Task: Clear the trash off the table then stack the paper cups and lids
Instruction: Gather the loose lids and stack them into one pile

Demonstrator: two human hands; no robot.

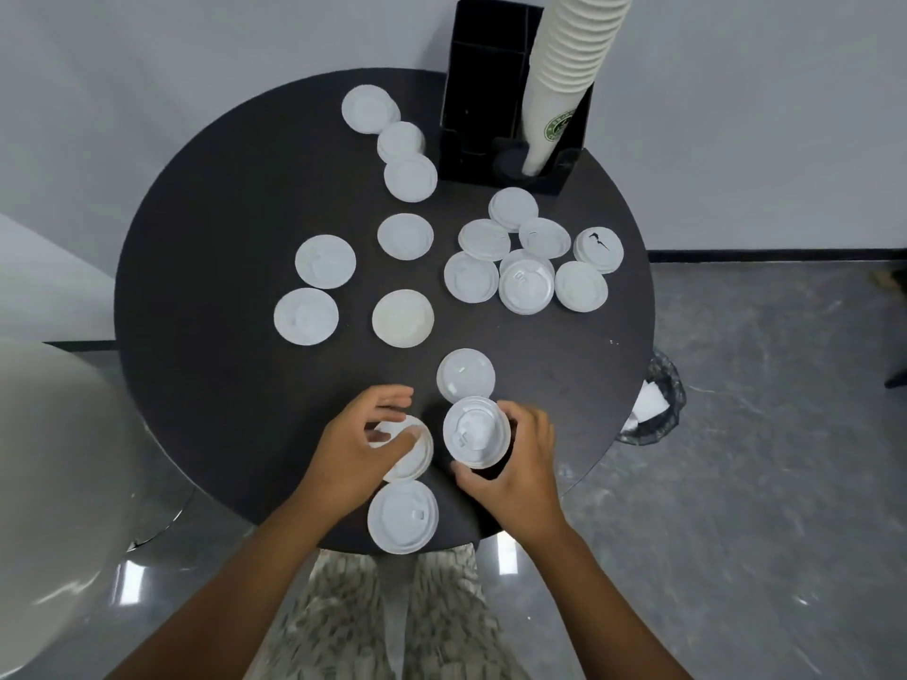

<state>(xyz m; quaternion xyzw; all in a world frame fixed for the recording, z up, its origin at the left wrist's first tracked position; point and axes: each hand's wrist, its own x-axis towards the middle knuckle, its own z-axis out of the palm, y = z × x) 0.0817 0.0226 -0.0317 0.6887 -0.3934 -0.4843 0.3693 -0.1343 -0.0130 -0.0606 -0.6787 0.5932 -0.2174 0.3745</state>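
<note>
Several white plastic lids lie scattered over the round dark table (211,296). My left hand (356,446) curls round one lid (414,451) near the front edge. My right hand (520,463) holds a small stack of lids (476,431) between thumb and fingers, just above the table. Another lid (402,516) lies at the front edge between my wrists, and one more (465,375) sits just beyond the held stack. A tall stack of paper cups (569,66) stands in a black holder (486,90) at the back.
A cluster of overlapping lids (527,282) fills the right middle of the table. A black-lined trash bin (655,409) with white scraps stands on the floor at the table's right. A pale rounded object (54,458) is at the left.
</note>
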